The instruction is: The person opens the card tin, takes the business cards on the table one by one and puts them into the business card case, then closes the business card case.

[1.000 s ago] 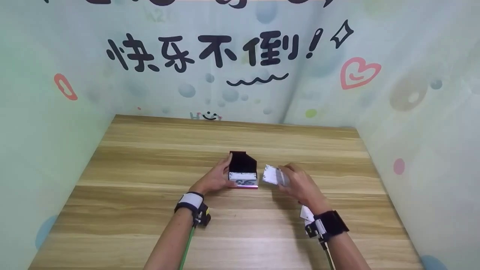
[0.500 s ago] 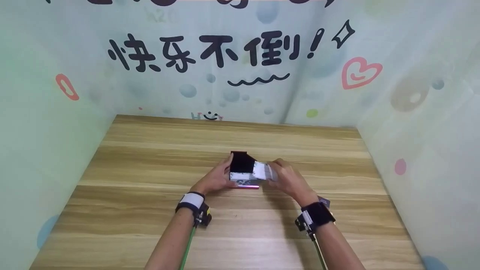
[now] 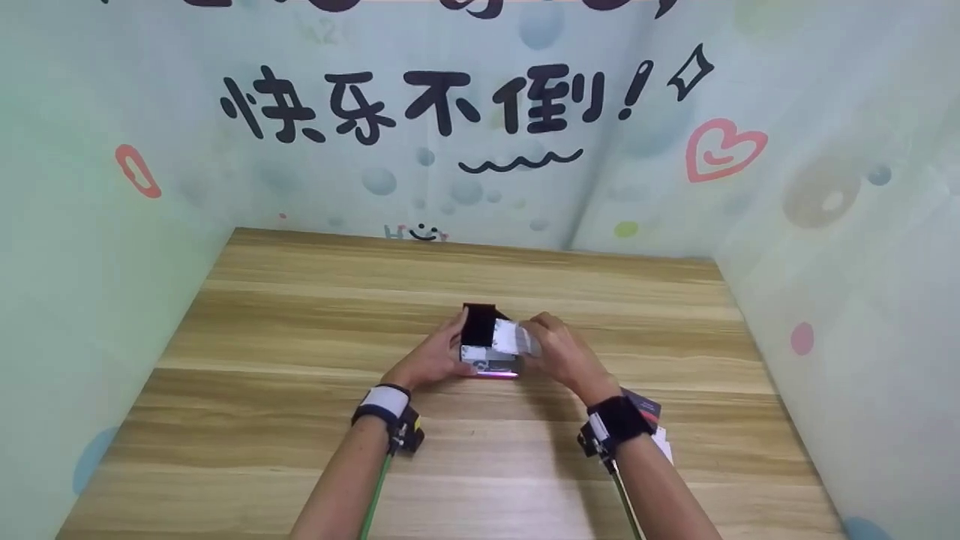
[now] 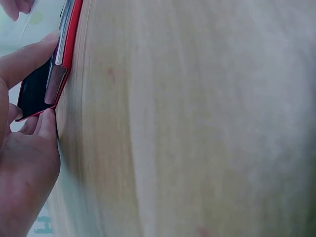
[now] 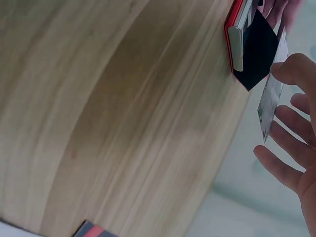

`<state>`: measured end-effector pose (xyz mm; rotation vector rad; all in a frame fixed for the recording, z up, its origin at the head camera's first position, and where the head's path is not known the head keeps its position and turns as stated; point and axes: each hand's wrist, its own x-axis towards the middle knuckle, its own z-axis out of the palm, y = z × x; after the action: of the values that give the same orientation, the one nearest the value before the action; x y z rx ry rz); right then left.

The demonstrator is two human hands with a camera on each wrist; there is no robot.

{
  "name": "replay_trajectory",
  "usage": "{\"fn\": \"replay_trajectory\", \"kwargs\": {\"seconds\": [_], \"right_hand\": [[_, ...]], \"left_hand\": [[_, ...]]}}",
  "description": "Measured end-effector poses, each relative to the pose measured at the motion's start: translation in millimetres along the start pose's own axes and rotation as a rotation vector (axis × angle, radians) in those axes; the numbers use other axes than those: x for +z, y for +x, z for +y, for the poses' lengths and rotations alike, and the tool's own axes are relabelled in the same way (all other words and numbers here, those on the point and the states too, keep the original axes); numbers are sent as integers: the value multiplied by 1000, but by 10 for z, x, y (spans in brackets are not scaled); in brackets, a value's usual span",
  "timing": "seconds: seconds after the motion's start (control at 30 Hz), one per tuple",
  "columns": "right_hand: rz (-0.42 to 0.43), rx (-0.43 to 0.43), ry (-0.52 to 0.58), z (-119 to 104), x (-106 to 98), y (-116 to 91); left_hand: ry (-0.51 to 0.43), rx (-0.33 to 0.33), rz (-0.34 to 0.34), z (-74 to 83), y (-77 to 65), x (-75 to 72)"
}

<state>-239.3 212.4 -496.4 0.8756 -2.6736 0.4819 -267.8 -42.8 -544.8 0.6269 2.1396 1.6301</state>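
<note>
A card case [image 3: 478, 326] with a raised black flap, a red outer edge and a shiny metal part lies on the table. My left hand [image 3: 431, 358] grips its left side; in the left wrist view the thumb presses the metal part and the fingers lie behind the flap. Between thumb and fingers my right hand [image 3: 566, 354] pinches a white card [image 3: 510, 337], which overlaps the case's right side in the head view. The right wrist view shows that card [image 5: 269, 106] tilted beside the black flap. Inside the case a pale face with grey marks [image 3: 477, 365] is partly covered.
Beneath the right wrist, a dark item with a red stripe [image 3: 648, 409] and some white cards [image 3: 663, 442] lie on the wooden table [image 3: 330, 300]. Printed walls [image 3: 420, 187] stand behind and on both sides. A camera is strapped to each wrist.
My right hand has carried the white card leftward, from beside the case to over it. The dark striped item has come into view behind the right wrist. The left hand stays in place.
</note>
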Motion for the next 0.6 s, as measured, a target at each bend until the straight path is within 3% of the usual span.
{"fn": "replay_trajectory", "kwargs": {"seconds": [0.6], "right_hand": [[-62,-28,26,-170,154,224]], "left_hand": [[70,-19,14,26,1,-7]]}}
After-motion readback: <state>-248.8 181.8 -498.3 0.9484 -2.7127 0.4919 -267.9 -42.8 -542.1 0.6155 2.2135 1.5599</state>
